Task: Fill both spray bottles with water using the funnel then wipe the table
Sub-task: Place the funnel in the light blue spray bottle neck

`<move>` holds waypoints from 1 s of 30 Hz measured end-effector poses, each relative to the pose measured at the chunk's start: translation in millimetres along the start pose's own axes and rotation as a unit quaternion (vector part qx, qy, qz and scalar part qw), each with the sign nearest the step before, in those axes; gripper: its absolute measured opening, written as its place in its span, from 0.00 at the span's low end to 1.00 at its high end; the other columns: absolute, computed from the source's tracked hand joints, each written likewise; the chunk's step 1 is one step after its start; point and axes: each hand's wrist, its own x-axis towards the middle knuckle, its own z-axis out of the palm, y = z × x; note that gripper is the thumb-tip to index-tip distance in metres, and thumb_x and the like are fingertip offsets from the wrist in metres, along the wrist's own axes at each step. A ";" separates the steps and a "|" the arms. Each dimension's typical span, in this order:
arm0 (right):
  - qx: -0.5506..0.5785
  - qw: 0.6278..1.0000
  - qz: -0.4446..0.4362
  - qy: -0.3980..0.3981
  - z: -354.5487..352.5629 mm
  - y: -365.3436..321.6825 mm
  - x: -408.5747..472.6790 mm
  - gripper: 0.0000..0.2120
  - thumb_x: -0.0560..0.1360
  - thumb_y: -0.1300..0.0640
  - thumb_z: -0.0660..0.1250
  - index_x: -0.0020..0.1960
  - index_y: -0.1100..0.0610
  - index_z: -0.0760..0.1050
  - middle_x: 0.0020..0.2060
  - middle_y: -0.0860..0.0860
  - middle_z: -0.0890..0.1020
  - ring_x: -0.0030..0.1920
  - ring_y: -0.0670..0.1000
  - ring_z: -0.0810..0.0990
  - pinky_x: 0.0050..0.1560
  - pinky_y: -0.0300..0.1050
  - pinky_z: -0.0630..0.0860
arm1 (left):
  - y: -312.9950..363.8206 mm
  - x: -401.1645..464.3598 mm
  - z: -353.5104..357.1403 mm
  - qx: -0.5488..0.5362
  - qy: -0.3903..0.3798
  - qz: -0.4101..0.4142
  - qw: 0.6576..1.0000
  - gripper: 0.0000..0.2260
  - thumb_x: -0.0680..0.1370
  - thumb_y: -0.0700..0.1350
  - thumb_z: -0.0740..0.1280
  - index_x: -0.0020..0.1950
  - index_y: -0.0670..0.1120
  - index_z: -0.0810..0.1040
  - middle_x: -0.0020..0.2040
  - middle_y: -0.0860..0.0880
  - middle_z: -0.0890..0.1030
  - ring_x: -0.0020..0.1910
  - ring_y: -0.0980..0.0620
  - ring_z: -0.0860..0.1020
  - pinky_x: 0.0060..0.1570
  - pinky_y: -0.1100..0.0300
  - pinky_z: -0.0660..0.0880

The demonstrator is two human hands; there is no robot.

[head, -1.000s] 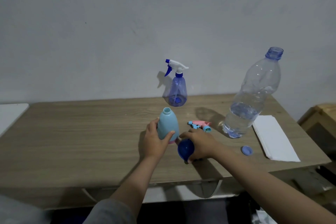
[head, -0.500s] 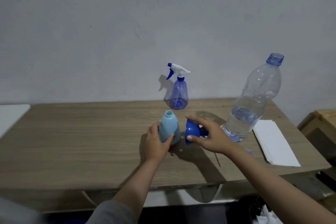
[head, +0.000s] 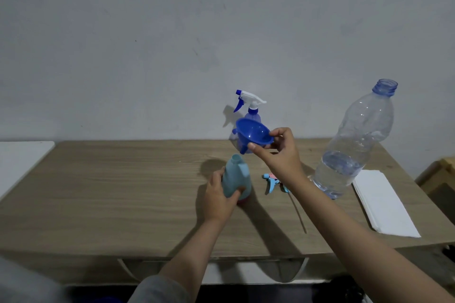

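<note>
My left hand [head: 218, 200] grips a light blue spray bottle [head: 235, 178] that stands on the wooden table [head: 123, 192] with its neck uncapped. Above and just right of that neck, my right hand [head: 279, 152] pinches a dark blue funnel [head: 253, 134] by its rim, spout pointing down and left. The bottle's pink and blue spray head [head: 272, 181] lies on the table to the right. A second, translucent blue spray bottle with a white trigger [head: 250, 106] stands at the wall, partly hidden by the funnel. A large clear water bottle [head: 354, 145], uncapped and under half full, stands at the right.
A folded white cloth [head: 384, 204] lies near the table's right edge. A white surface [head: 19, 162] adjoins the table on the left. A brown box [head: 440, 177] sits beyond the right end. The wall runs close behind the table.
My right hand has lifted the funnel from the table beside the light blue bottle up above its neck. My left hand has kept its hold on the bottle.
</note>
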 end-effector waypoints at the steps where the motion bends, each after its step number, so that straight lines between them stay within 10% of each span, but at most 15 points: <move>1: 0.002 1.000 0.008 -0.005 2.8 0.9 2.2 0.24 0.65 0.56 0.78 0.53 0.56 0.67 0.44 0.52 0.77 0.39 0.47 0.77 0.42 0.38 0.77 | 0.8 -0.5 -0.4 -0.003 -0.001 -0.001 1.000 0.25 0.67 0.48 0.76 0.60 0.49 0.70 0.58 0.50 0.77 0.55 0.50 0.75 0.42 0.63 0.67; 30: -0.104 0.988 0.064 -0.100 22.6 11.3 1.4 0.32 0.62 0.43 0.79 0.58 0.49 0.66 0.59 0.50 0.73 0.57 0.49 0.76 0.51 0.40 0.75 | 14.4 -3.3 -9.2 -0.071 -0.024 -0.064 0.995 0.36 0.66 0.53 0.77 0.68 0.48 0.62 0.64 0.52 0.73 0.61 0.51 0.74 0.46 0.64 0.72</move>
